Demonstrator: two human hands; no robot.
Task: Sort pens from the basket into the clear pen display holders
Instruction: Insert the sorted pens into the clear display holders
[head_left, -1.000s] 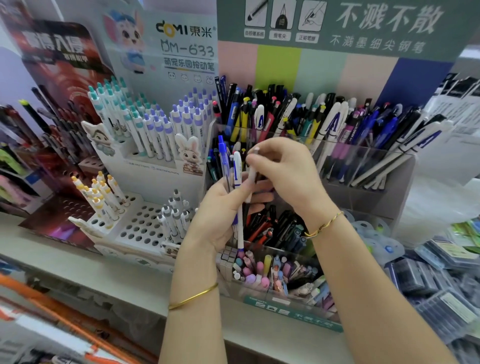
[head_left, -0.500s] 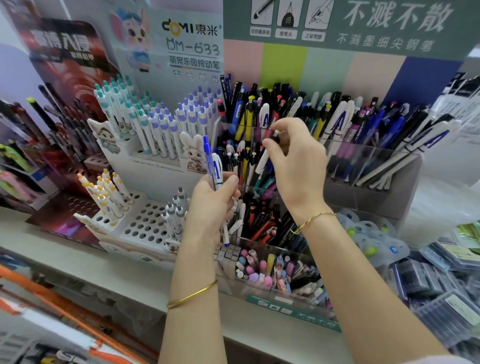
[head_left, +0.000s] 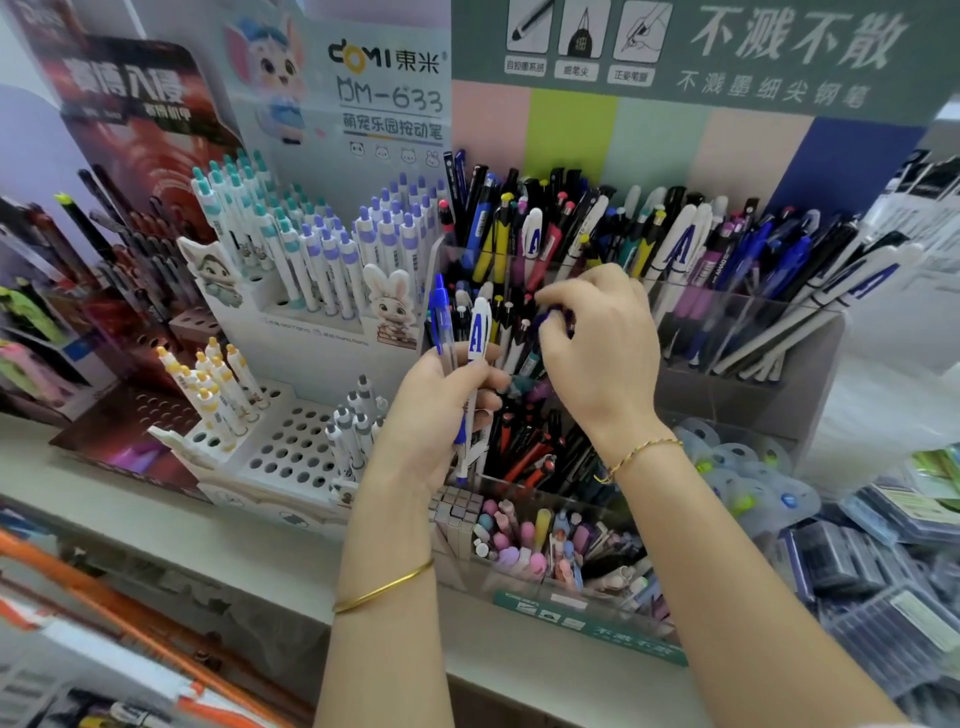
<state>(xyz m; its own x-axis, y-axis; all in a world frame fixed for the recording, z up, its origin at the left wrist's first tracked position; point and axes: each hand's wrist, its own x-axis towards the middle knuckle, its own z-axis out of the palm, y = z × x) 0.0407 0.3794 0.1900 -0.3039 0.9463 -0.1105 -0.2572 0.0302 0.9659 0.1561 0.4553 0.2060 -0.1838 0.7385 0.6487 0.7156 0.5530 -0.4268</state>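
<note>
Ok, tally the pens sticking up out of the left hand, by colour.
blue pen: 1
white pen with a blue A: 1
Total gripped in the left hand: 2

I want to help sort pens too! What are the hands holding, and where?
The left hand grips a blue pen and a white pen around mid-barrel. The right hand reaches into the clear holder; hold unclear.

Whether anything is pinched by the blurred fingertips (head_left: 551, 310) of the right hand (head_left: 602, 353) cannot be told; the held pens (head_left: 479, 332) are partly hidden inside the left hand (head_left: 431, 415).
</note>
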